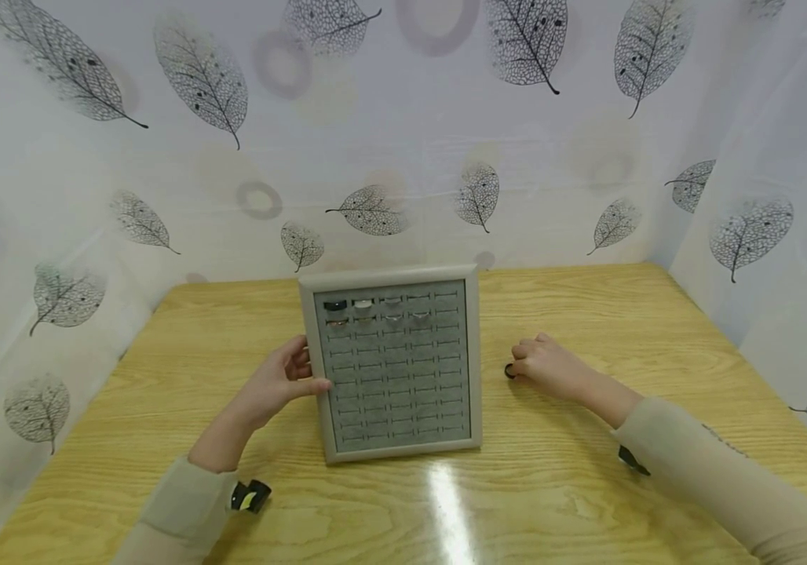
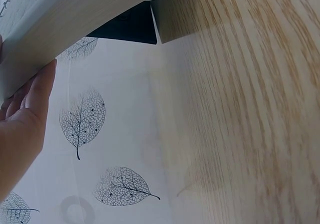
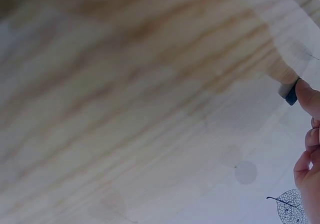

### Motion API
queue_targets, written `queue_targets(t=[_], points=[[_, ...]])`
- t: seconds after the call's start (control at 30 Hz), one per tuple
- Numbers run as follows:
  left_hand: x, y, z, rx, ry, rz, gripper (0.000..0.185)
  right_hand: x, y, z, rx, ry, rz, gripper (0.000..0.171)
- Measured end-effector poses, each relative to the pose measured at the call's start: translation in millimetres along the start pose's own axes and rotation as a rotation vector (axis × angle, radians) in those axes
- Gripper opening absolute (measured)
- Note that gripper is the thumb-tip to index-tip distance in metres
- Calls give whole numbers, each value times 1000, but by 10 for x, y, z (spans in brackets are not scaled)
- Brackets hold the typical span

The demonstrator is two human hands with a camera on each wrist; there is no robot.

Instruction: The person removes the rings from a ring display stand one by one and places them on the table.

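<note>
A ring display board (image 1: 396,369) in a pale frame stands tilted back on the table, its grey padded face cut with rows of slots. Rings, among them a black ring (image 1: 336,305) and a white ring (image 1: 363,304), sit in its two top rows. My left hand (image 1: 276,382) grips the board's left side, thumb over the front of the frame and fingers behind. To the right of the board, my right hand (image 1: 545,366) pinches a dark ring (image 1: 510,371) low over the table. The right wrist view shows this dark ring (image 3: 291,94) at the fingertips.
The wooden table (image 1: 559,486) runs back to a white leaf-patterned cloth (image 1: 403,141) that hangs behind and at both sides. Behind the board, a dark support leg (image 2: 130,27) shows in the left wrist view.
</note>
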State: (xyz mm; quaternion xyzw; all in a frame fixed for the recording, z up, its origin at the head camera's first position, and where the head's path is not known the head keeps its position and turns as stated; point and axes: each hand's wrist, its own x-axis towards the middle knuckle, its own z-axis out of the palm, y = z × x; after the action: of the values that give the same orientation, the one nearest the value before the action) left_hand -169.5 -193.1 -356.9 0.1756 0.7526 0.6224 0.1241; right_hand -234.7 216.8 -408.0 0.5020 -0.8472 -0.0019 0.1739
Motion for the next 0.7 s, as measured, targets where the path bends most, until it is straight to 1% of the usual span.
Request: queue_targets(t=[0.17,0.23,0.33,0.47,0.7], points=[[4,-5,5,-7,-4,9,72,-6,3,1,5,-12,3,10],[2,-1,5,-5,-5,8,72,-13,7,5,8,1,8,10],[-1,6,3,-1,-7,6,74,-21,11,-5,25,60,14,11],[0,3,-2,-2,-7,9,73,-11,10,-76,39,154,25,16],[0,-15,-8,12,-4,14,72,30,-29,-303,18,235,61,23]])
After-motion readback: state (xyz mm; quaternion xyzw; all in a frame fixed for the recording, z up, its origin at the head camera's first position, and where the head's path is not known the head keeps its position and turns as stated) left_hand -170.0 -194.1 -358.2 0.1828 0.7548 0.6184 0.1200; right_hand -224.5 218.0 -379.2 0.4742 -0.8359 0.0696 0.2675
